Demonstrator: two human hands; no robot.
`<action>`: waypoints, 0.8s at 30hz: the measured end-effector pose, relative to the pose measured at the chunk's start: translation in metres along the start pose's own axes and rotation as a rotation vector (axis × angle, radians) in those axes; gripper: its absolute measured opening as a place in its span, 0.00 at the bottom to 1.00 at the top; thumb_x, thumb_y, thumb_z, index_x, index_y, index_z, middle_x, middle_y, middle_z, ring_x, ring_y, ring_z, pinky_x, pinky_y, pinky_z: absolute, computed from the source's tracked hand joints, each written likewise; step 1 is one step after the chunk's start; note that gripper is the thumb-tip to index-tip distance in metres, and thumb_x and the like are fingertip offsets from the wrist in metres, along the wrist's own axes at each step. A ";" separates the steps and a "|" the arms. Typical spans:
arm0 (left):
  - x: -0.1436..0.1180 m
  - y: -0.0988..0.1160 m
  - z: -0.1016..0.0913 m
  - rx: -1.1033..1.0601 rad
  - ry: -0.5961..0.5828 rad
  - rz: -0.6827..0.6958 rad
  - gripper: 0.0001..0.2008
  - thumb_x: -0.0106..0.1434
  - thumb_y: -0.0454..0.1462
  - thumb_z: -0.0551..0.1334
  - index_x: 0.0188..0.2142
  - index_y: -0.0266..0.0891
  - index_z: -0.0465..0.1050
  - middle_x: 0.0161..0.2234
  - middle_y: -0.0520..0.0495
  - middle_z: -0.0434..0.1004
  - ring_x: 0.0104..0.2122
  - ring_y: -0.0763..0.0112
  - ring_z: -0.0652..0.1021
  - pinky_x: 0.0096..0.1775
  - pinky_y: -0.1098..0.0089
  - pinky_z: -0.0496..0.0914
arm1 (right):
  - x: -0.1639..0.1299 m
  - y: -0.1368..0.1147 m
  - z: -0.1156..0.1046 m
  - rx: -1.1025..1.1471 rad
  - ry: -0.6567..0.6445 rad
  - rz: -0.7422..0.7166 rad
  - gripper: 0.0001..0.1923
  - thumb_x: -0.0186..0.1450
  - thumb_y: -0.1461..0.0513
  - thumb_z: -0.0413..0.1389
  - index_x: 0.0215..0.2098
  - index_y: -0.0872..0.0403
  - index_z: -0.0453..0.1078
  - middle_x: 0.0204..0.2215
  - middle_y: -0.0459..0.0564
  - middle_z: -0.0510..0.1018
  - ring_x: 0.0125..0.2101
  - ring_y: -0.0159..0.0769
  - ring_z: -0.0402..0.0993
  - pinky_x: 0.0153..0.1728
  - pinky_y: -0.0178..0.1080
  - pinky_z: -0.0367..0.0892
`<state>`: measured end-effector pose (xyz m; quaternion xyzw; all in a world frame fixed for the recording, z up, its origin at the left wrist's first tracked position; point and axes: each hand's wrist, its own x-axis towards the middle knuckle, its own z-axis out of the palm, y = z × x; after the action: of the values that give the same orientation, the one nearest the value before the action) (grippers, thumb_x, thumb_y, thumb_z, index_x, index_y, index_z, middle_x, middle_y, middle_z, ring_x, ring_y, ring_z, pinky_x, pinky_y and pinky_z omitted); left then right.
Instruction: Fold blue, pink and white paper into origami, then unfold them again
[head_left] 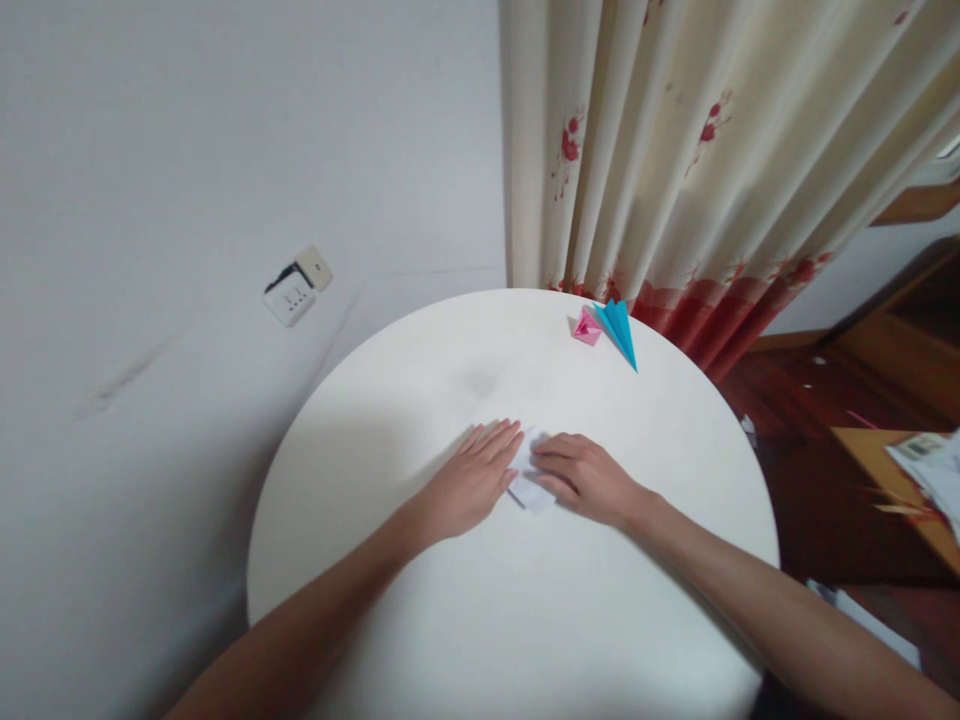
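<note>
A small folded sheet of white paper (531, 490) lies on the round white table between my hands. My left hand (471, 485) rests flat with its fingers stretched out, its fingertips and thumb at the paper's left edge. From the other side, my right hand (589, 478) lies over the paper's right part, fingers extended and pressing on it. Part of the paper is hidden under both hands, so its full folded shape does not show.
Toward the far right edge of the table (375, 400) lie a pink folded paper piece (586, 327) and a blue paper plane (619, 332). A flowered curtain (637, 150) hangs behind. A wall socket (290, 298) is at left; papers (930, 475) lie on a wooden surface at right.
</note>
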<state>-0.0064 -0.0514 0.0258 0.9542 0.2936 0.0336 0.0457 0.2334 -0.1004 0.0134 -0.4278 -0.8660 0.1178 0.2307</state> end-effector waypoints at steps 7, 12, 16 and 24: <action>0.012 0.008 0.028 0.055 0.034 -0.042 0.27 0.75 0.42 0.43 0.70 0.33 0.47 0.71 0.36 0.46 0.70 0.58 0.48 0.67 0.50 0.47 | 0.001 -0.007 0.017 -0.138 -0.049 0.098 0.29 0.73 0.53 0.48 0.68 0.59 0.57 0.67 0.61 0.60 0.67 0.47 0.53 0.65 0.52 0.52; 0.012 0.006 0.023 0.102 0.172 -0.188 0.26 0.73 0.35 0.44 0.69 0.31 0.49 0.71 0.36 0.47 0.71 0.57 0.46 0.68 0.49 0.45 | -0.002 -0.007 0.030 -0.245 -0.079 0.254 0.33 0.74 0.52 0.43 0.71 0.62 0.49 0.70 0.62 0.51 0.70 0.49 0.44 0.67 0.57 0.43; 0.011 0.020 0.026 0.063 0.159 -0.171 0.25 0.74 0.35 0.44 0.68 0.33 0.52 0.70 0.39 0.51 0.70 0.60 0.50 0.68 0.54 0.49 | -0.001 -0.012 0.032 -0.316 -0.006 0.405 0.35 0.74 0.50 0.43 0.68 0.68 0.53 0.68 0.68 0.53 0.68 0.55 0.48 0.64 0.57 0.48; 0.012 -0.002 0.019 -0.080 -0.045 0.018 0.24 0.76 0.43 0.44 0.69 0.43 0.53 0.70 0.46 0.50 0.70 0.63 0.52 0.67 0.53 0.49 | 0.003 -0.009 0.013 -0.264 0.050 0.327 0.21 0.75 0.58 0.42 0.60 0.56 0.67 0.63 0.59 0.66 0.61 0.50 0.61 0.58 0.54 0.58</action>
<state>0.0040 -0.0447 0.0074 0.9548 0.2822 0.0243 0.0902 0.2189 -0.1039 0.0062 -0.5921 -0.7868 0.0286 0.1720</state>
